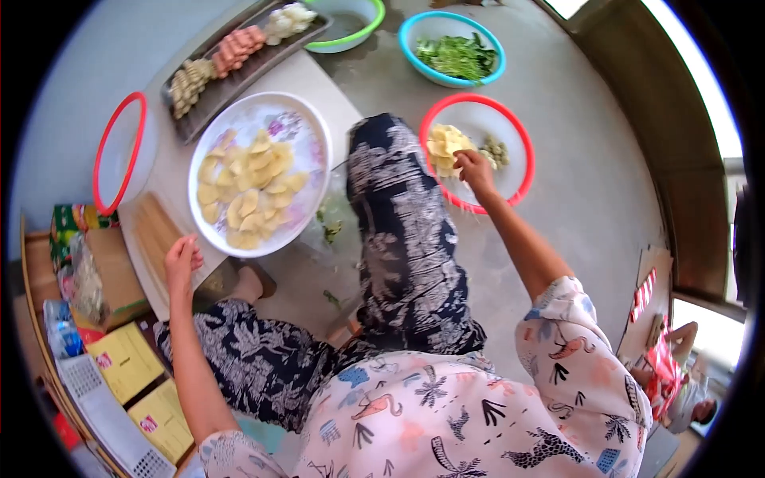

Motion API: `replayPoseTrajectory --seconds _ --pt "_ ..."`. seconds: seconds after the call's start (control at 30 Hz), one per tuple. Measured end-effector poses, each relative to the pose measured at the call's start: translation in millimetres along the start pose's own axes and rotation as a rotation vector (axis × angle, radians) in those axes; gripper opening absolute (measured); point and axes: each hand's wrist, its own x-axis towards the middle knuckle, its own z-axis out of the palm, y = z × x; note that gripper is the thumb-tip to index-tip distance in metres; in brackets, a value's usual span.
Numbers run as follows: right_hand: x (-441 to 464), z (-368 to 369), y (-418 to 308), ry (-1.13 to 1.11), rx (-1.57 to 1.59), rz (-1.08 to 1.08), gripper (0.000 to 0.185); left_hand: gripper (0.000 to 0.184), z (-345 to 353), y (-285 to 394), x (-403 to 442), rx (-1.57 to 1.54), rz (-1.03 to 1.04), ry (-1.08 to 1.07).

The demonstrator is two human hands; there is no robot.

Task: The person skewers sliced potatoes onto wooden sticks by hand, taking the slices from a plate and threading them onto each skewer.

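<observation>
My right hand (pixel 476 169) reaches into a red-rimmed basin (pixel 524 151) on the floor. Its fingers are pinched at a pile of pale yellow slices (pixel 448 146); what they hold, if anything, is hidden. Thin stick ends poke out below that pile, and a small grey-green heap (pixel 494 150) lies beside it. My left hand (pixel 183 259) is closed, fingers curled together, by the lower left rim of a large white basin (pixel 323 151). Potato-like slices (pixel 253 179) are spread in this basin. A bundle of thin wooden skewers (pixel 151 227) lies just left of that hand.
A dark tray (pixel 263 70) with rows of pink and pale food stands on the table at the back. On the floor are a blue-rimmed basin (pixel 410 56) of leafy greens and a green-rimmed basin (pixel 376 20). Yellow boxes (pixel 123 360) fill the lower left. Another person (pixel 673 374) is at right.
</observation>
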Motion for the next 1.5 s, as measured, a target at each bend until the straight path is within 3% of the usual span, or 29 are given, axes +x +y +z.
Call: replayPoseTrajectory --seconds 0.13,0.2,0.23,0.3,0.33,0.37,0.4,0.43,0.5,0.6,0.7,0.73,0.87,0.93,1.0,1.1,1.2,1.37,1.5 --pt "-3.3 33.7 -66.3 -0.156 0.215 -0.032 0.027 0.021 2.1 6.9 -6.2 0.01 0.042 -0.012" --pt "1.2 55.9 -83.3 -0.232 -0.263 -1.248 0.029 0.022 -2.9 4.6 -9.3 -0.003 0.047 0.013" --pt "0.7 56.6 -91.5 -0.256 -0.275 -1.4 0.029 0.022 -8.9 0.9 -10.9 -0.004 0.052 0.024" --pt "-6.4 48.3 -122.1 -0.449 -0.047 -0.871 0.03 0.023 -21.7 -11.5 -7.9 -0.008 0.054 0.046" --pt "-11.8 47.4 -145.5 -0.554 0.186 -0.405 0.031 0.018 -20.4 -3.5 -18.5 -0.022 0.041 0.116" --pt "-24.5 48.0 -179.9 -0.626 0.277 -0.128 0.032 0.018 -24.9 -7.5 -21.4 -0.039 0.078 0.115" --pt "-34.1 52.3 -209.8 -0.72 0.287 -0.031 0.033 0.018 -27.4 -14.1 -22.2 -0.063 0.071 0.134" --pt "-77.9 62.1 -263.0 -0.707 0.273 -0.05 0.037 0.018 -30.0 -20.9 -22.0 -0.088 0.072 0.139" --pt "-68.8 61.0 -290.6 -0.956 0.407 -0.272 0.043 0.018 -41.5 -36.2 -23.5 -0.07 0.055 0.18" --pt "-90.3 79.6 -345.6 -0.891 0.195 -0.622 0.042 0.018 -49.3 -65.1 -25.7 -0.05 0.02 0.264" --pt "-111.5 130.1 -360.3 -0.839 0.201 -0.653 0.037 0.015 -51.7 -91.4 -31.7 -0.049 -0.062 0.38" --pt "-113.9 147.6 -359.1 -0.912 0.239 -0.617 0.035 0.015 -47.9 -97.9 -33.5 -0.044 -0.067 0.389" --pt "-95.8 224.4 -302.4 -1.004 0.257 -0.448 0.031 0.013 -32.2 -133.7 -37.1 -0.106 -0.152 0.468" --pt "-95.6 240.8 -283.4 -0.849 -0.104 -0.476 0.022 0.014 -25.3 -139.6 -44.7 -0.18 -0.239 0.532" --pt "-101.2 243.8 -282.4 -0.944 -0.121 -0.589 0.019 0.022 -21.6 -143.0 -42.8 -0.237 -0.298 0.567" --pt "-102.9 248.5 -283.7 -0.951 -0.151 -0.556 0.019 0.03 -13.8 -139.6 -44.3 -0.508 -0.352 0.598" --pt "-102.8 251.4 -285.6 -0.918 -0.204 -0.623 0.018 0.03 -12.0 -137.1 -33.4 -0.434 -0.313 0.695" --pt "-105.5 249.4 -284.5 -0.902 -0.272 -0.674 0.017 0.027 -11.7 -136.1 -23.4 -0.496 -0.333 0.752" --pt "-105.7 245.0 -287.9 -0.904 -0.335 -0.687 0.018 0.018 -18.8 -142.7 -21.1 -0.742 -0.407 0.681"
